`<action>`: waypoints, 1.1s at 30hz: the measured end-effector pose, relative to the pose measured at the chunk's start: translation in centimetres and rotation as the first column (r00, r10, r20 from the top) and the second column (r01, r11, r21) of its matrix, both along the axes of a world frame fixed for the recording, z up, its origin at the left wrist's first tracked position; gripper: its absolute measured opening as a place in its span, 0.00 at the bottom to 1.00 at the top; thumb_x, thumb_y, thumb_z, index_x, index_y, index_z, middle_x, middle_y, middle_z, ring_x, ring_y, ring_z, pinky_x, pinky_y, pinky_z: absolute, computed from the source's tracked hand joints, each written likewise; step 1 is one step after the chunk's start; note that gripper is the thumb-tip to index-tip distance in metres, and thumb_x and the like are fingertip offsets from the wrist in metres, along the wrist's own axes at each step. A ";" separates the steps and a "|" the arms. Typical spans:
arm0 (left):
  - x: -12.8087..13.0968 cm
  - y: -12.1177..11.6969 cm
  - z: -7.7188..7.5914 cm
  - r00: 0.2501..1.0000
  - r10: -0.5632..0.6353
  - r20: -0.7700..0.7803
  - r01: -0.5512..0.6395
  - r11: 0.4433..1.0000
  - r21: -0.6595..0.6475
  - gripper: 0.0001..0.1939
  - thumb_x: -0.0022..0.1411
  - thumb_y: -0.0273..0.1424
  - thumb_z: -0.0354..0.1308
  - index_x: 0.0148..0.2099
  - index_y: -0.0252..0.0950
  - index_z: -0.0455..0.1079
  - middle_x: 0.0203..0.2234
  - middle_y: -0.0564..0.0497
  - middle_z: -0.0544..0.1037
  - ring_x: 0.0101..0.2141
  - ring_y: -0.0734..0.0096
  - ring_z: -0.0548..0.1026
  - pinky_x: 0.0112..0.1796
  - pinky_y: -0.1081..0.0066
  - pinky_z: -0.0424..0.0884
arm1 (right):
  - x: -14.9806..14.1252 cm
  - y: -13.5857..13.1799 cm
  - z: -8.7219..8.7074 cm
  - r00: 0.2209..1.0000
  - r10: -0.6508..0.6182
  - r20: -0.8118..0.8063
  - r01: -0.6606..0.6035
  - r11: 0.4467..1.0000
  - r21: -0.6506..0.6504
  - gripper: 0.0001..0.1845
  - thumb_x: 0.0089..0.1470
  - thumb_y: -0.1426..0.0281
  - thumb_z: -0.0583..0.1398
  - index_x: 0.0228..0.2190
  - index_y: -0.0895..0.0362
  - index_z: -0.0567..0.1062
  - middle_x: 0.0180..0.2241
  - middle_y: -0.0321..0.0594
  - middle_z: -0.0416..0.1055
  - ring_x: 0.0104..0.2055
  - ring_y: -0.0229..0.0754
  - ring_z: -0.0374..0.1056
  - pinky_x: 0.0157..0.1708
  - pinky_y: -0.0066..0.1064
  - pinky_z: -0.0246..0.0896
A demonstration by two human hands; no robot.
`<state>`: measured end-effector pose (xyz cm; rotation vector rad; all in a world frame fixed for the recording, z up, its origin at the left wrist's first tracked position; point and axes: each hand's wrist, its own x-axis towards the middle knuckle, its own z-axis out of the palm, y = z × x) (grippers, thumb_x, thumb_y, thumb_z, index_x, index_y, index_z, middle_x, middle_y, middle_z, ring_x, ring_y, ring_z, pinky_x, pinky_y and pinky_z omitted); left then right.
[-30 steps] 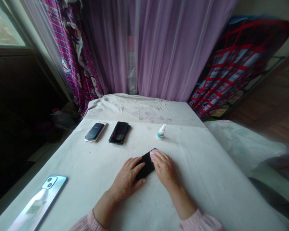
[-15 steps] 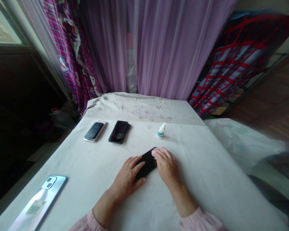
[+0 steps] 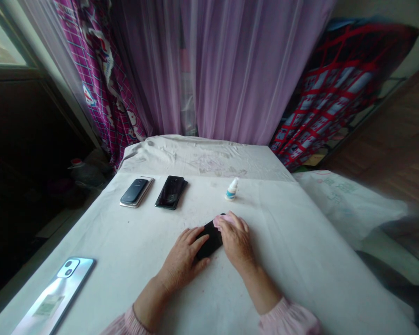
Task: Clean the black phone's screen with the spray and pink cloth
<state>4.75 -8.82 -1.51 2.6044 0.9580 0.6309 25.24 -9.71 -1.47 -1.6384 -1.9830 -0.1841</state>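
A black phone [image 3: 211, 242] lies slanted on the white-covered table, dark side up. My left hand [image 3: 185, 253] grips its near left end, fingers along the far edge and thumb by the near edge. In my right hand [image 3: 238, 238] is a small pink cloth [image 3: 219, 220], pressed on the phone's far right end; my bent fingers hide part of both. Beyond my right hand stands a small white spray bottle [image 3: 231, 190] with a blue label.
Back left on the table [image 3: 282, 242], a small dark phone [image 3: 134, 190] rests on a lighter one. Beside it, a glossy black phone [image 3: 170, 191] overlaps another dark one. A silvery-blue phone [image 3: 57, 293] lies front left. Purple curtains [image 3: 237, 70] hang behind the table.
My right hand has shifted slightly on the phone's far end, its fingers now more bent and more of the pink cloth showing. My left hand has kept its hold. The camera view has shifted a little.
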 end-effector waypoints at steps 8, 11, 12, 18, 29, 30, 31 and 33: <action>0.1 0.0 0.1 1.000 0.002 -0.023 -0.003 1.000 -0.007 0.28 0.65 0.45 0.55 0.62 0.36 0.61 0.60 0.36 0.65 0.58 0.48 0.65 0.56 0.43 0.60 | -0.1 0.3 0.2 0.999 -0.047 -0.007 0.047 0.999 0.016 0.15 0.61 0.76 0.53 0.47 0.54 0.72 0.47 0.43 0.75 0.57 0.53 0.60 0.55 0.47 0.52; 0.1 0.0 0.1 1.000 -0.004 -0.007 0.004 1.000 -0.003 0.28 0.64 0.44 0.55 0.62 0.36 0.62 0.60 0.36 0.65 0.58 0.48 0.65 0.56 0.44 0.61 | -0.8 -0.1 0.4 0.999 0.046 0.000 -0.046 0.999 0.011 0.16 0.62 0.76 0.51 0.48 0.55 0.72 0.48 0.43 0.75 0.57 0.50 0.60 0.57 0.45 0.50; 0.1 0.0 0.0 1.000 -0.006 0.002 0.006 1.000 -0.002 0.28 0.64 0.44 0.55 0.62 0.36 0.62 0.60 0.36 0.65 0.58 0.48 0.65 0.57 0.44 0.60 | -0.9 -0.2 0.4 0.998 0.067 0.001 -0.067 0.998 0.006 0.16 0.62 0.75 0.51 0.48 0.55 0.72 0.48 0.43 0.74 0.58 0.49 0.60 0.58 0.45 0.50; 0.0 0.0 -0.2 1.000 -0.005 0.029 0.004 1.000 0.014 0.27 0.65 0.44 0.55 0.61 0.36 0.62 0.59 0.36 0.65 0.58 0.49 0.65 0.56 0.44 0.61 | -0.4 -0.1 -0.2 0.998 0.057 -0.012 -0.057 0.998 0.004 0.17 0.63 0.71 0.52 0.52 0.54 0.71 0.51 0.42 0.73 0.56 0.45 0.62 0.59 0.43 0.49; 0.1 0.0 -0.1 1.000 -0.009 0.020 0.009 1.000 0.005 0.27 0.65 0.43 0.55 0.62 0.37 0.61 0.60 0.36 0.65 0.59 0.50 0.64 0.57 0.45 0.60 | -0.8 -0.5 0.4 0.992 0.125 -0.009 -0.125 0.992 0.012 0.16 0.63 0.72 0.52 0.49 0.53 0.74 0.51 0.40 0.74 0.56 0.46 0.63 0.61 0.46 0.44; 0.0 0.0 -0.1 1.000 -0.009 0.022 0.009 1.000 0.005 0.27 0.65 0.44 0.55 0.62 0.37 0.61 0.60 0.36 0.65 0.59 0.50 0.64 0.57 0.45 0.60 | -0.8 -0.5 0.4 0.991 0.135 -0.014 -0.135 0.991 0.012 0.16 0.64 0.72 0.52 0.48 0.53 0.74 0.50 0.40 0.74 0.55 0.45 0.64 0.61 0.46 0.44; 0.0 0.0 -0.1 1.000 -0.009 0.022 0.009 1.000 0.005 0.28 0.65 0.44 0.55 0.62 0.37 0.61 0.60 0.36 0.65 0.59 0.50 0.64 0.57 0.45 0.60 | -0.7 -0.4 0.5 0.990 0.137 -0.018 -0.136 0.991 0.013 0.15 0.64 0.71 0.52 0.48 0.52 0.74 0.50 0.40 0.74 0.55 0.44 0.64 0.60 0.45 0.45; 0.0 0.0 -0.1 1.000 -0.010 0.016 0.010 1.000 0.007 0.28 0.65 0.45 0.54 0.62 0.37 0.61 0.59 0.36 0.65 0.58 0.50 0.65 0.56 0.45 0.61 | -0.4 -0.2 0.3 0.993 0.119 -0.027 -0.118 0.993 0.017 0.15 0.64 0.71 0.51 0.47 0.52 0.75 0.48 0.40 0.75 0.54 0.44 0.65 0.60 0.44 0.45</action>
